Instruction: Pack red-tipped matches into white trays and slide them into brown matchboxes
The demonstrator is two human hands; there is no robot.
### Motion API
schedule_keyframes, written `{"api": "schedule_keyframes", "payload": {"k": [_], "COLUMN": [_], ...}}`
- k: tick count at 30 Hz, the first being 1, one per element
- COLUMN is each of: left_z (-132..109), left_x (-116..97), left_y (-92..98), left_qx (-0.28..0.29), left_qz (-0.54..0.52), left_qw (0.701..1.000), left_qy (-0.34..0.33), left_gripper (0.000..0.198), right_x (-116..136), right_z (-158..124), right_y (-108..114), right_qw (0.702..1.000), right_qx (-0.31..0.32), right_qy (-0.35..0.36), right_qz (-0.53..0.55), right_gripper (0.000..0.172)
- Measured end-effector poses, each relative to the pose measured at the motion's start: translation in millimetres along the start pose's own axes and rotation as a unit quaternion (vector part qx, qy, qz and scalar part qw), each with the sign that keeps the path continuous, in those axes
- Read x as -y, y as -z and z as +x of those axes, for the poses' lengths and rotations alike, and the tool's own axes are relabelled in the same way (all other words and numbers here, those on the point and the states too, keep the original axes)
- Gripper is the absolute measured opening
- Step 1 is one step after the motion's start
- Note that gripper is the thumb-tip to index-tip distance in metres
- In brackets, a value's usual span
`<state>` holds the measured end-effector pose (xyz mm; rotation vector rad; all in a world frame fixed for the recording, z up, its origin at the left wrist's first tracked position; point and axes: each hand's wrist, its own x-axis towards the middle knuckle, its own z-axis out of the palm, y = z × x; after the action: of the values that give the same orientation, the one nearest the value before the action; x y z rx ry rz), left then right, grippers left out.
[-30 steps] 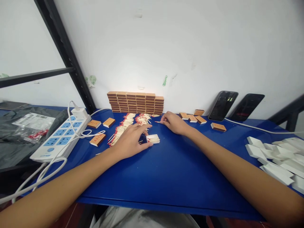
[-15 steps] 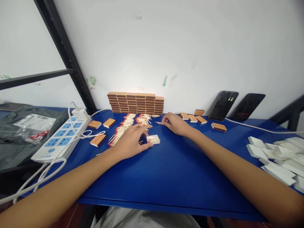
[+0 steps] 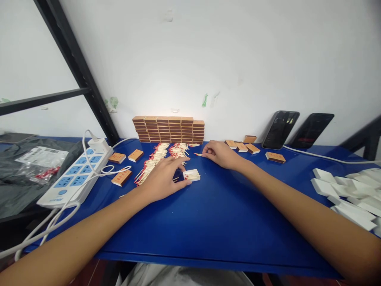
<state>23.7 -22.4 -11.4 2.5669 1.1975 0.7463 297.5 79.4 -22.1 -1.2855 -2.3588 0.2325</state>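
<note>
A small white matchbox tray (image 3: 195,176) with several matches in it lies on the blue table. My left hand (image 3: 163,178) rests at its left side, thumb and index finger spread apart, the thumb tip at the tray's near corner. Whether the thumb presses on it I cannot tell. Beyond that hand, loose red-tipped matches (image 3: 156,159) lie in a long row, with a smaller heap of matches (image 3: 178,150) beside it. My right hand (image 3: 218,154) is closed in a pinch on a match (image 3: 199,154), its red head pointing left; whether more are held is unclear.
Closed matchboxes form a stacked wall (image 3: 168,129) at the back. Loose matchboxes (image 3: 136,155) lie left and right. A power strip (image 3: 73,174) with white cables stands left. Two phones (image 3: 280,130) lean on the wall; white trays (image 3: 354,190) are piled at right.
The view has shifted slightly. Both hands stay nearly where they were, the right one still pinching the match and the left still spread beside the tray.
</note>
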Motion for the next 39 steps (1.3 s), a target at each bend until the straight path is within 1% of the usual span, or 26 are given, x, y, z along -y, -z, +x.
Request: {"api": "schedule_keyframes", "payload": {"k": [5,13,16,21,25,28,31,37,39], "left_z": [0.2,-1.0,-1.2,-2.0,-1.4,-0.8,-0.6,-1.5,-1.6], "left_x": [0.5,2.6,3.0,2.7,3.1,4.4,6.0,7.7,8.6], "left_y": [-0.7,-2.3,-2.7,-2.3,-1.3,-1.4,-2.2,-2.3,-2.6], "left_qx": [-0.003,-0.013,-0.01,-0.012,-0.018,-0.023,-0.03,-0.029,-0.028], "left_qz": [-0.001,-0.005,-0.002,-0.007,-0.01,-0.003,0.001,-0.001,-0.001], "left_qw": [1.0,1.0,1.0,1.0,1.0,1.0,0.999,0.999,0.999], "left_qy": [0.002,-0.001,0.002,0.003,0.01,0.013,0.014,0.022,0.023], "left_gripper": [0.062,0.063,0.063,0.065,0.067,0.067,0.068,0.066,0.067], "right_x": [1.0,-1.5,-2.0,-2.4,3.1,11.1,19.4,26.6,26.6], "right_z": [-1.4,-2.5,-2.3,-2.4,-4.6,-7.1,-9.8,-12.3,-12.6], "right_y": [2.4,0.4,-0.3,0.2,5.4,10.3,12.9,13.9,15.2], "right_qw": [1.0,1.0,1.0,0.999,0.999,0.999,0.999,0.995,0.995], "right_qx": [0.007,-0.006,-0.005,0.03,0.049,0.045,0.048,0.102,0.101], "right_qy": [0.0,0.016,0.006,-0.033,-0.015,0.004,0.002,0.005,0.011], "right_qz": [0.0,0.009,0.01,0.002,0.001,0.007,0.003,0.003,0.012], "right_gripper": [0.007,0.009,0.01,0.011,0.012,0.012,0.011,0.013,0.012]}}
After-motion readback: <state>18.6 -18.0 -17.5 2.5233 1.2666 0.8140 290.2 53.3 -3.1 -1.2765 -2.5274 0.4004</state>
